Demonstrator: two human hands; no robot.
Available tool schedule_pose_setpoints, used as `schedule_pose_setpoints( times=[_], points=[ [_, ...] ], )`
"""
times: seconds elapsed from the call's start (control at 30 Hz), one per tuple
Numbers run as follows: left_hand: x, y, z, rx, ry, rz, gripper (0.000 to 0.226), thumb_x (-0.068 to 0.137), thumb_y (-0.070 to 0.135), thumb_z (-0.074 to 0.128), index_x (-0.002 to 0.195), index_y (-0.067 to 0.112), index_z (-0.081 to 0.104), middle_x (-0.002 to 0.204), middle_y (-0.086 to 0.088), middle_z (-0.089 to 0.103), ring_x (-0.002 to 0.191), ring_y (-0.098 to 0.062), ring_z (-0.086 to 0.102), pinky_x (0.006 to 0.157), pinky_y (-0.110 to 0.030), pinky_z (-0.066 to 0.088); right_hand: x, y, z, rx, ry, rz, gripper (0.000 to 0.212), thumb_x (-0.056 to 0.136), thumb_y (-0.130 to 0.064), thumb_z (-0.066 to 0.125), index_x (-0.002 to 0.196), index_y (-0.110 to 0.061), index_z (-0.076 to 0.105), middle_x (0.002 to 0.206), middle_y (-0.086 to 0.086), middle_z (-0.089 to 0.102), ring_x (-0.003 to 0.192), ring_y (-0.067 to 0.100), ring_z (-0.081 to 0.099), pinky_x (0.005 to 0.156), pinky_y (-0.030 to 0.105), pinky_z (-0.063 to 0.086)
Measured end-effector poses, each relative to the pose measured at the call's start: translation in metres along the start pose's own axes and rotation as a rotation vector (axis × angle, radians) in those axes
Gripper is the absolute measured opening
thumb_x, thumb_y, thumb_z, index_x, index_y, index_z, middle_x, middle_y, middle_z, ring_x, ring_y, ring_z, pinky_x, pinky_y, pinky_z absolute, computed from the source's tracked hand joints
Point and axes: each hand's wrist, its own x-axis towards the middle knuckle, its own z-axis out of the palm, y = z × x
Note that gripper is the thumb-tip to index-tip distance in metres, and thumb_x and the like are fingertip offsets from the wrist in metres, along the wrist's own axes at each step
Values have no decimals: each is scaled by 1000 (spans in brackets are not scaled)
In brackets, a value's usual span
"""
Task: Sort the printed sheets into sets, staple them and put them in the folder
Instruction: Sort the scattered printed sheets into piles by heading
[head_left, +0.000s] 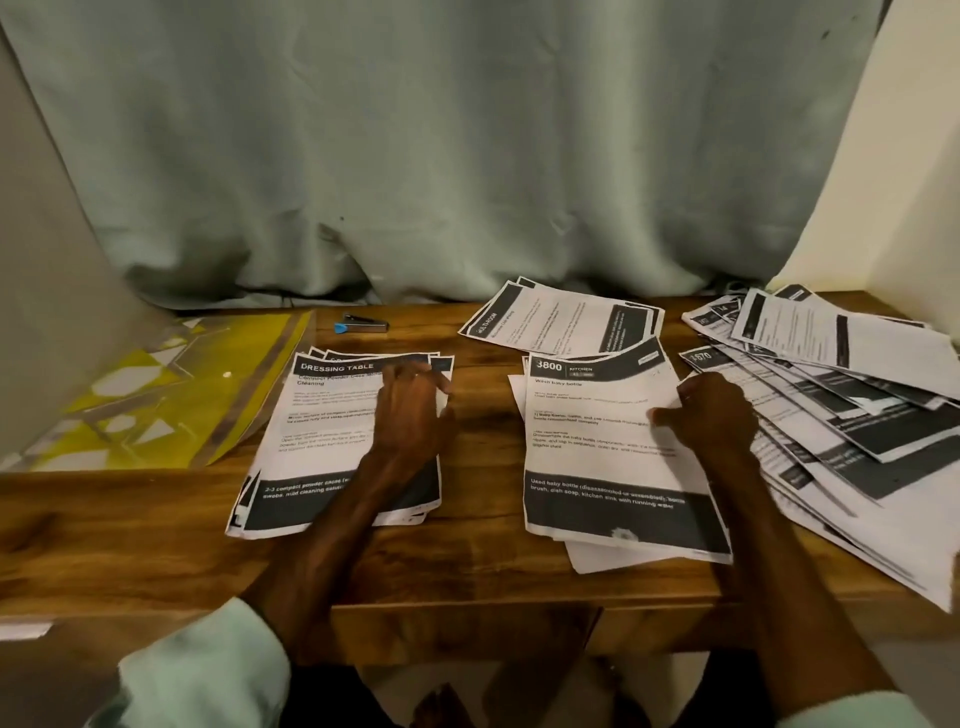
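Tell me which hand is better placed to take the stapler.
Left, probably. The left hand rests on the dressing-table pile, and the stapler lies just beyond it; the right hand is at the kitchen pile, farther away.

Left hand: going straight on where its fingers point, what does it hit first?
Likely bare brown wooden table past the Dressing Table sheet stack under the left hand, then the grey-green curtain. Blue-tipped metal stapler lies left of that line; depth unclear.
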Motion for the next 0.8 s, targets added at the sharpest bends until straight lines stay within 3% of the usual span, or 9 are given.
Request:
schedule_pose_setpoints(
  times=[0.1, 0.17, 0.27, 0.33, 0.4, 0.5, 0.6, 0.73, 0.8],
  points=[
    [8, 19, 8, 35, -87, 74, 26, 95, 24, 68, 118, 11, 69, 133, -11, 60, 133, -31, 46, 113, -40, 30, -2, 0, 8, -55, 26, -5, 66, 73, -32, 90, 123, -5, 59, 123, 20, 62, 118, 39, 54, 93, 46, 46],
    [14, 29, 14, -3, -118, 64, 27, 96, 27, 69, 118, 12, 69, 127, -8, 64, 125, -27, 54, 102, -32, 39, 0, -1, 7, -114, 56, -24, 84, 68, -31, 93, 135, -6, 49, 133, 23, 54, 125, 42, 46, 98, 51, 44],
    [27, 43, 24, -105, -123, 52, 28, 91, 25, 75, 114, 10, 68, 115, -9, 68, 107, -27, 65, 87, -29, 49, 10, -8, 4, -118, 41, -76, 90, 66, -30, 95, 138, -5, 47, 140, 25, 48, 130, 43, 43, 101, 53, 43],
    [35, 57, 27, -134, -148, 121, 26, 91, 24, 75, 109, 6, 69, 118, -12, 68, 109, -29, 65, 95, -33, 50, 22, -14, 5, -103, 31, -157, 88, 60, -38, 95, 133, -11, 54, 135, 20, 55, 126, 40, 51, 100, 54, 48],
    [44, 71, 33, -142, -140, 222, 22, 91, 25, 75, 103, 8, 70, 120, -11, 69, 116, -27, 61, 102, -34, 45, 37, -24, 7, -77, 25, -221, 72, 61, -37, 95, 122, -14, 64, 124, 15, 65, 113, 35, 61, 92, 47, 54],
    [54, 88, 46, -139, -188, 289, 25, 93, 26, 72, 110, 8, 68, 118, -12, 68, 113, -27, 59, 92, -26, 37, 54, -46, 8, -82, -53, -277, 55, 71, -29, 92, 114, -5, 69, 115, 14, 68, 106, 31, 63, 81, 31, 46],
    [64, 97, 62, -104, -235, 306, 30, 96, 29, 67, 119, 10, 64, 125, -11, 64, 116, -27, 57, 98, -31, 41, 79, -56, 15, -85, -128, -287, 47, 80, -27, 85, 119, -8, 67, 121, 14, 67, 111, 29, 62, 81, 26, 38],
    [66, 91, 86, -106, -277, 273, 33, 101, 29, 61, 129, 12, 56, 144, -9, 52, 136, -26, 44, 116, -40, 34, 113, -58, 21, -31, -133, -300, 52, 76, -26, 88, 120, -8, 66, 123, 16, 66, 110, 30, 63, 90, 29, 47],
    [63, 90, 97, -74, -264, 271, 37, 104, 31, 54, 136, 12, 54, 150, -8, 47, 143, -25, 38, 121, -40, 26, 131, -61, 18, -54, -163, -326, 46, 76, -28, 89, 111, -9, 68, 113, 10, 70, 91, 21, 65, 77, 11, 46]
  ],
)
